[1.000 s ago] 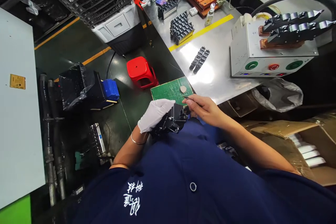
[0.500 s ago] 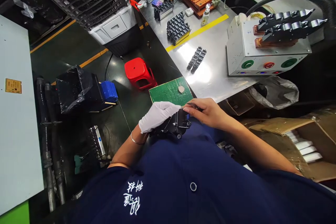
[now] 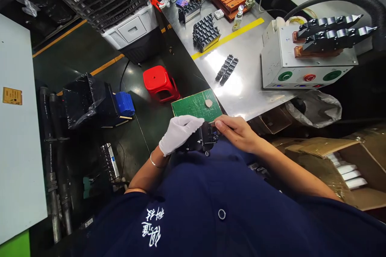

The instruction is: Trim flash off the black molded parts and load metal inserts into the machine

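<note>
My left hand (image 3: 180, 133), in a white glove, is closed on a black moulded plastic part (image 3: 205, 138) held close in front of my body. Small bosses and round fittings show on the part's near side; the glove covers much of its left. Bare and pinched closed, my right hand (image 3: 237, 130) is at the part's upper right edge. A thin, slender tool pokes from its fingertips towards the glove; its kind is mostly hidden. Just beyond both hands lies a scratched green board (image 3: 193, 103) with a pale pinkish lump (image 3: 208, 103) on it.
On the metal table (image 3: 250, 96) are two black strips (image 3: 227, 70), stacked black parts (image 3: 206, 34) and a small bottle (image 3: 238, 18). A white control box (image 3: 307, 58) stands right. A red stool (image 3: 161, 83) is ahead left; an open carton (image 3: 337, 168) is at right.
My right hand has turned slightly and shifted a little to the right, and the dark tool in it shows less. The left hand keeps its hold on the black part.
</note>
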Tool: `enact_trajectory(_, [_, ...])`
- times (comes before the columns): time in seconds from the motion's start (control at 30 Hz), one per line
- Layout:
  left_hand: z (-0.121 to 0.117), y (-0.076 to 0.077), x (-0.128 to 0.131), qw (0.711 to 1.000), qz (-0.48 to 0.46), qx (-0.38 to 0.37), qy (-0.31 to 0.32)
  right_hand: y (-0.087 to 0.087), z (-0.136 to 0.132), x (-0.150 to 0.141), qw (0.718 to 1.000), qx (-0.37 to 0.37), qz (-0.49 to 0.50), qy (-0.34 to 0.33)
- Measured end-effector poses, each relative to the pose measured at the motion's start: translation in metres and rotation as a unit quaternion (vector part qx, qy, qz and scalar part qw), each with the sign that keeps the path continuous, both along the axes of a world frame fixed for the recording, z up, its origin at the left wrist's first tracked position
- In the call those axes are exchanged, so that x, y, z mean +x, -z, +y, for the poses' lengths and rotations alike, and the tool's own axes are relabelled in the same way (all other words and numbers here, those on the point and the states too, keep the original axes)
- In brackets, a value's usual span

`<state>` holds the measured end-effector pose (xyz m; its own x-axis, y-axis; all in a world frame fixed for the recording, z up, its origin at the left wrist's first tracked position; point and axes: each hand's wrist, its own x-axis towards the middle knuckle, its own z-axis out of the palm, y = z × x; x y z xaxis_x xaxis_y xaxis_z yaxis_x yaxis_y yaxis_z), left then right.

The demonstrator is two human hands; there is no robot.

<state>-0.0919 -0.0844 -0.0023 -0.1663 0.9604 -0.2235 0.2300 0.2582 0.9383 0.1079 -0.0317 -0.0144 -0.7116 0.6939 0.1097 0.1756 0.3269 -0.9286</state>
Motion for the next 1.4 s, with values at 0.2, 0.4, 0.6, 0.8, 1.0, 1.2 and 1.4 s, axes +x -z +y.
enact_trajectory(0.2, [0.001, -0.001, -0.001, 1.0, 0.008, 0.018, 0.008, 0.0, 0.0, -0.005, 0.998, 0.061, -0.016, 0.008])
enact_trajectory(0.4, [0.002, -0.001, -0.001, 1.0, -0.009, 0.011, 0.003, 0.002, 0.001, -0.007, 0.996, 0.083, -0.02, 0.006])
enact_trajectory(0.6, [0.002, -0.003, 0.0, 1.0, -0.016, 0.006, 0.001, 0.0, 0.001, -0.008, 0.997, 0.081, -0.004, 0.011])
enact_trajectory(0.8, [0.002, -0.003, -0.001, 1.0, -0.019, -0.001, 0.0, 0.0, 0.002, -0.008, 0.996, 0.087, -0.014, 0.0])
enact_trajectory(1.0, [0.001, -0.005, 0.001, 0.999, -0.031, -0.007, -0.031, -0.004, 0.003, -0.005, 0.996, 0.062, -0.008, -0.059])
enact_trajectory(1.2, [0.0, -0.01, 0.004, 1.0, -0.031, 0.0, 0.0, -0.012, 0.01, 0.003, 0.986, -0.041, 0.075, -0.146])
enact_trajectory(1.4, [0.001, -0.009, 0.003, 1.0, 0.001, 0.013, -0.019, -0.009, 0.004, 0.004, 0.995, 0.061, 0.051, -0.053])
